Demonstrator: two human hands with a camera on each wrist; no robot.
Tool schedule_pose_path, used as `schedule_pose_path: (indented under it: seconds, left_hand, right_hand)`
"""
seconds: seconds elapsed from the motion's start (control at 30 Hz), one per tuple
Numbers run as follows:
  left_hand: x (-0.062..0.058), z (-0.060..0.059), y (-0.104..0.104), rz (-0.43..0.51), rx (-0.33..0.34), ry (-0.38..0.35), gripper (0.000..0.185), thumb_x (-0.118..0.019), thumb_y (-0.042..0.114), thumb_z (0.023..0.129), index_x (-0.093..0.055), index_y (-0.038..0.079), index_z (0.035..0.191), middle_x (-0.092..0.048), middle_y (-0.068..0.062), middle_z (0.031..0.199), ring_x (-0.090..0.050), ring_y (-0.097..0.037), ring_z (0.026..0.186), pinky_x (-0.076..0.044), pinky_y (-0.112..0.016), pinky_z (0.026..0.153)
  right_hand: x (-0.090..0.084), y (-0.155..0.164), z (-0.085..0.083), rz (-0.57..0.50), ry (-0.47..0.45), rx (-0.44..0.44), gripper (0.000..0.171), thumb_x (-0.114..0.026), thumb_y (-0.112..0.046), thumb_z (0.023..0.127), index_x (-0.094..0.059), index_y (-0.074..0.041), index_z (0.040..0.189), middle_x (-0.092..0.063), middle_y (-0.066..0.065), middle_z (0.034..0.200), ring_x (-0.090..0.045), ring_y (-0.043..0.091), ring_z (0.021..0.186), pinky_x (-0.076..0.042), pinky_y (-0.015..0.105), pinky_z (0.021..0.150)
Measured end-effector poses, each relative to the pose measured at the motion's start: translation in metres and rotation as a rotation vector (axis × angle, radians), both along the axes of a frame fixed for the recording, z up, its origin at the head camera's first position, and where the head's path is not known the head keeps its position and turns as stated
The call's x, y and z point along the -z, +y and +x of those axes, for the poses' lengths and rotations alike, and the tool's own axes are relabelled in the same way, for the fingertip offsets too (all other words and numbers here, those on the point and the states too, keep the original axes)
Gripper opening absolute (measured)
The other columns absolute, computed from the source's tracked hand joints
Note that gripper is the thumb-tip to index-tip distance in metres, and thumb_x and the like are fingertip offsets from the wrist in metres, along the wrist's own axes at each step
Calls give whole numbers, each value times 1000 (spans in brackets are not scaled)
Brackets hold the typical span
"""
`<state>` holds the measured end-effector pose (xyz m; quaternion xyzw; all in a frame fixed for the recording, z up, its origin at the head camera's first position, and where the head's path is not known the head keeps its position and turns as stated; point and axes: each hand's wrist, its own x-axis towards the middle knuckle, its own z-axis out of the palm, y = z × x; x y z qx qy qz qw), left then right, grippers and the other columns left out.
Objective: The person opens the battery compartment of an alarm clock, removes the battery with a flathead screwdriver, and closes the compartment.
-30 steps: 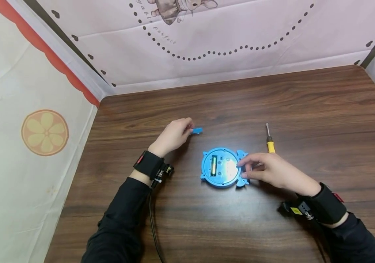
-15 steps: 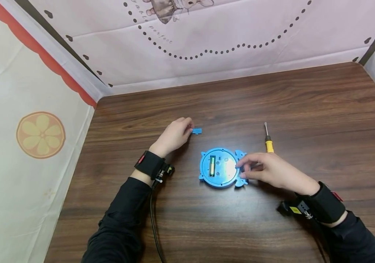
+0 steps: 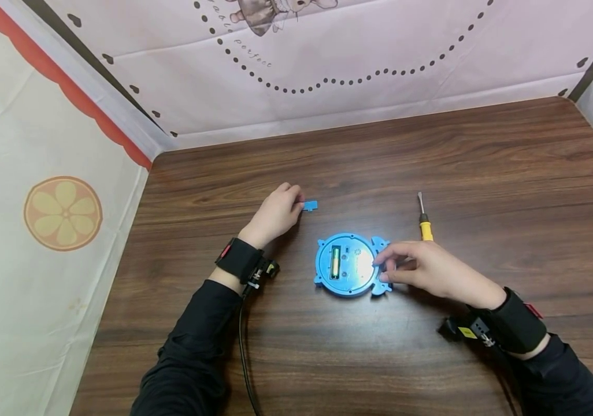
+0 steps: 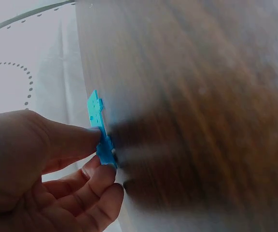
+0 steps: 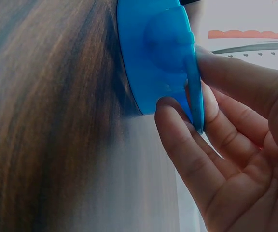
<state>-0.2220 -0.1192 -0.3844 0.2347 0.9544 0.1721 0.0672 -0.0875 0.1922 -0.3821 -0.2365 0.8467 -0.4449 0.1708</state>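
1. On the wooden table point(image 3: 484, 162), left hand point(image 3: 274, 215) pinched a small blue cover point(image 3: 310, 205).
2. Beside it, right hand point(image 3: 432, 270) gripped the round blue toy point(image 3: 348, 266) at its edge.
3. Behind, yellow-handled screwdriver point(image 3: 424, 222) lay untouched.

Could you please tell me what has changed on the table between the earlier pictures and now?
Very little. The left hand, pinching the small blue cover, drew it slightly toward itself. The right hand keeps its grip on the edge of the round blue device, battery compartment open; the screwdriver lies beside it as before. Nothing was picked up or released.
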Motion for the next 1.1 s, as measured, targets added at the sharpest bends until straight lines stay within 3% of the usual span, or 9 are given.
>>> schedule_pose_path:
  seconds: [1.1]
  left_hand:
    - [1,-6,8,-8,-22,0,11,-55,12,104,-61,3,108,-55,-12,103,-54,-24,87,-48,-37,76]
  right_hand:
    - [2,8,-11,2,15,-18,19,-72,-19,95,-71,-17,114,-61,-8,93,-60,11,89,-54,38,88]
